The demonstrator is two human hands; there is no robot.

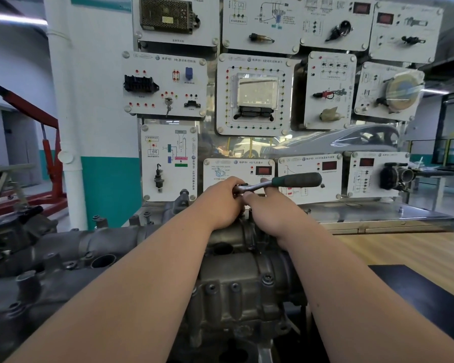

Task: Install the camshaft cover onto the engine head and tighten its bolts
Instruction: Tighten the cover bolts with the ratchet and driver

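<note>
A grey metal camshaft cover (236,271) lies on the engine head (63,258) in front of me, running away from the camera. A ratchet wrench (294,180) with a dark green handle stands over the cover's far end, its handle pointing right. My left hand (224,203) grips the ratchet's head from the left. My right hand (270,208) holds the wrench's shank just right of the head, fingers curled round it. The bolt under the ratchet is hidden by my hands. Several bolts (266,279) sit along the cover's edges.
A board of white training panels (254,98) stands right behind the engine. A steel bench (378,216) and a wooden tabletop (409,252) with a black mat (417,292) lie to the right. A red engine hoist (50,153) stands at the left.
</note>
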